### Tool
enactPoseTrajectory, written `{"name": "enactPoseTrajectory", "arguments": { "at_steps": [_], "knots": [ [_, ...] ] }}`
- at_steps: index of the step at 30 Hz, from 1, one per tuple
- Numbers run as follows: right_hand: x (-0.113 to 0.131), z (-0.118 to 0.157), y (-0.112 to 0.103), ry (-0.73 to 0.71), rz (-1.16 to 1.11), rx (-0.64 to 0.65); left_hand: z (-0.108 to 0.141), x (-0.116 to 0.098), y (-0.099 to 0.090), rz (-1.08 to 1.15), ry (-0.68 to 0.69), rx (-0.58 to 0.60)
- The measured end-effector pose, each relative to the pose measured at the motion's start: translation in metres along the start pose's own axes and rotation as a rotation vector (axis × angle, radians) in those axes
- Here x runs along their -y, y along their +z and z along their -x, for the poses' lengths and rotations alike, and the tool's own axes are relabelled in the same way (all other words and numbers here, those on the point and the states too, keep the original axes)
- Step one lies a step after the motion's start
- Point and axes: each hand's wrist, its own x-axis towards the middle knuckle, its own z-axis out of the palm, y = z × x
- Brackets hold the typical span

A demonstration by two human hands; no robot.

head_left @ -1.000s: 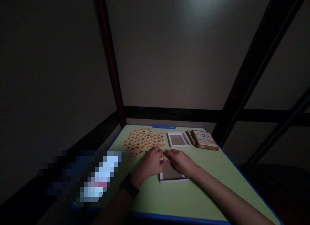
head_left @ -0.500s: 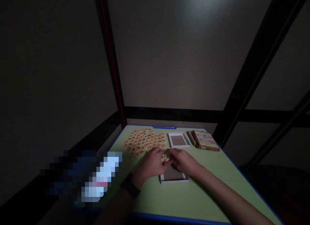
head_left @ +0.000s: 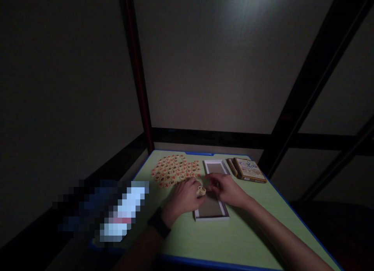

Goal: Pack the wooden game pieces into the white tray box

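Observation:
My left hand (head_left: pixel 186 196) is closed around a few round Chinese chess pieces (head_left: pixel 201 191), pale discs with dark characters, showing at its fingertips. It is over the left side of a shallow white box tray (head_left: pixel 210 218) with a grey-brown bottom. My right hand (head_left: pixel 226 188) hovers over that tray's far right part, a little apart from the pieces. Its index finger and thumb are spread with nothing visible between them; its other fingers curl under. Many more Chinese chess pieces (head_left: pixel 172 169), marked red or black, lie spread flat beyond my left hand.
A second white tray (head_left: pixel 229 171) lies behind the near one. Two printed boxes (head_left: pixel 251 170) overlap at the right edge of the green, blue-edged table (head_left: pixel 263 220). A pixelated bright patch (head_left: pixel 125 212) covers the left side. Walls (head_left: pixel 204 68) stand behind.
My right hand has moved away from the chess pieces to the right, its finger and thumb parting. My left hand keeps the pieces in nearly the same place.

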Motion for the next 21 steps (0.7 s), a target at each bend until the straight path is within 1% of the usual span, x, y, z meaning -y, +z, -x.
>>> {"name": "enactPoseTrajectory", "arguments": {
  "at_steps": [2,4,6,8,11,13,16,21],
  "knots": [
    [-0.003,-0.006,-0.001,0.002,0.031,-0.041,0.000,-0.001,-0.002,-0.003,-0.009,0.011],
    [-0.006,-0.020,-0.003,0.030,0.130,-0.037,0.000,-0.002,-0.004,-0.008,-0.015,0.022],
    [-0.009,-0.042,-0.004,0.099,0.301,0.048,0.001,-0.002,-0.005,-0.008,-0.015,0.026],
    [-0.010,-0.067,-0.003,0.169,0.488,0.170,0.001,-0.002,-0.006,-0.001,-0.008,0.021],
    [-0.013,-0.103,0.003,0.218,0.547,0.236,0.001,-0.002,-0.005,0.020,-0.005,0.014],
    [-0.014,-0.121,0.009,0.244,0.567,0.271,0.001,-0.002,-0.005,0.036,-0.010,0.014],
    [-0.016,-0.135,0.017,0.273,0.594,0.316,0.001,-0.003,-0.006,0.047,-0.018,0.028],
    [-0.018,-0.143,0.022,0.277,0.614,0.370,0.001,-0.005,-0.007,0.029,-0.012,0.054]
  ]
}}
